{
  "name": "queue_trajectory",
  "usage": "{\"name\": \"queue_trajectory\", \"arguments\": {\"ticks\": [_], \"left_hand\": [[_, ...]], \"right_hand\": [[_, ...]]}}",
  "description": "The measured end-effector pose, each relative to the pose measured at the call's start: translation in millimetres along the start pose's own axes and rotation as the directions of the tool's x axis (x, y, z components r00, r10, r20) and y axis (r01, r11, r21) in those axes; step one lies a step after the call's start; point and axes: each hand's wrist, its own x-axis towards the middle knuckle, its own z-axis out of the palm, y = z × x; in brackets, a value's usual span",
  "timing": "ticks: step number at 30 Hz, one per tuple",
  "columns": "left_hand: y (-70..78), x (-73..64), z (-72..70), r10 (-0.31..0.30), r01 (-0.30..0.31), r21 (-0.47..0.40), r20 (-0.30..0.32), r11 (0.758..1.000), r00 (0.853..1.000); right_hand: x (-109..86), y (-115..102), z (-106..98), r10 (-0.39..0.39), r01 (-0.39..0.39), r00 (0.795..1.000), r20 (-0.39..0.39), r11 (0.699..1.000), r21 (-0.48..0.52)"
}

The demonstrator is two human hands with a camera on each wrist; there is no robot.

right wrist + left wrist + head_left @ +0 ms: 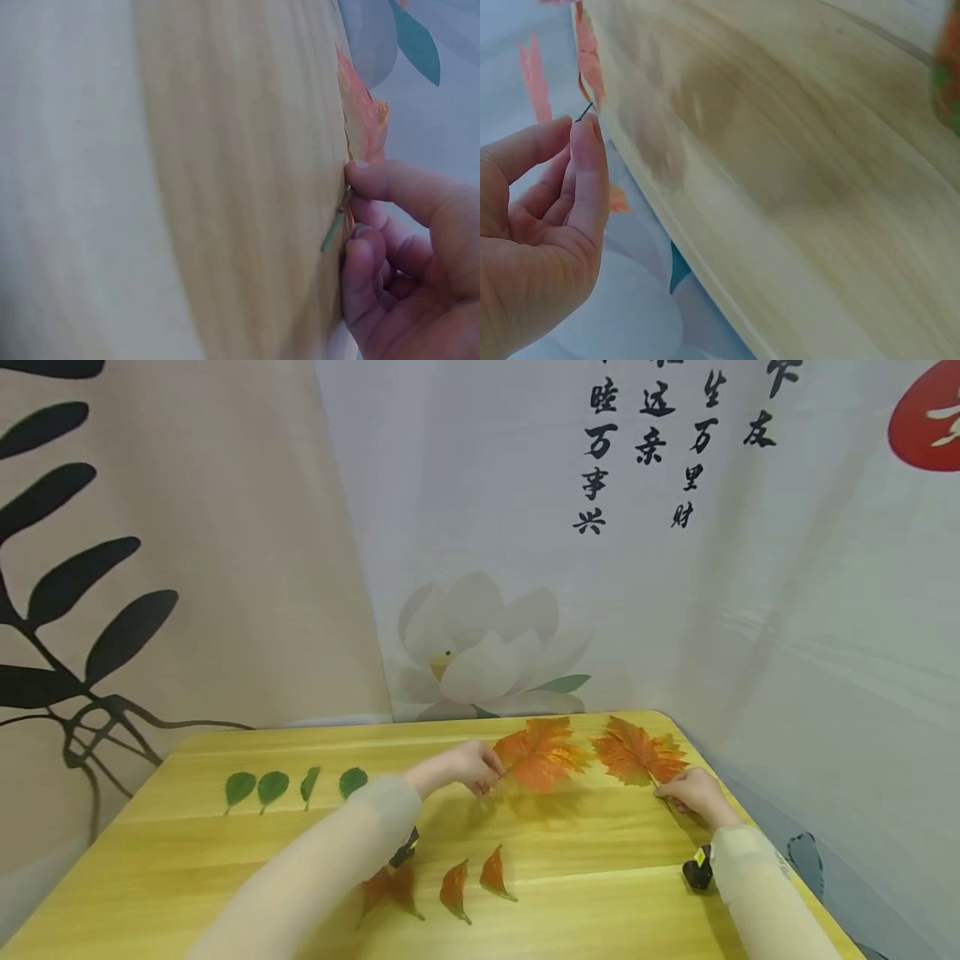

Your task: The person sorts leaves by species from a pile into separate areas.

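Note:
Over the far part of the table, my left hand (477,767) pinches the stem of an orange maple leaf (542,753). A shadow falls on the wood below that leaf. Thumb and finger meet on the thin dark stem (585,112) in the left wrist view. Near the right edge, my right hand (697,795) holds a second orange maple leaf (637,750) by its stem, low at the tabletop. The stem's green end (331,232) sticks out below the fingers in the right wrist view. Both leaves spread toward the far edge, side by side.
Several small green leaves (273,787) lie in a row at the back left of the yellow wooden table (600,910). Several reddish-brown leaves (453,890) lie nearer, partly beside the left sleeve (330,860). A printed curtain (480,527) hangs behind the table.

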Motion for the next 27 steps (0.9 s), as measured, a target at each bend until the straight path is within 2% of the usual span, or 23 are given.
{"name": "queue_trajectory", "arguments": {"ticks": [11,21,27], "left_hand": [[-7.7,-18.9,-21.8,-0.007,0.008,0.019,-0.067,1.000,0.998],[-26.5,-32.6,-39.1,-0.033,0.036,0.022,-0.113,0.999,0.993],[-42.6,-42.6,-48.8,-0.062,0.070,0.041,-0.165,0.997,0.984]], "right_hand": [[-1.2,1,0,-0.012,0.011,1.000,0.027,0.999,0.047],[-2.6,3,0,-0.010,0.010,1.000,0.009,1.000,0.027],[-2.3,2,0,-0.015,0.014,1.000,0.023,0.999,0.043]]}}
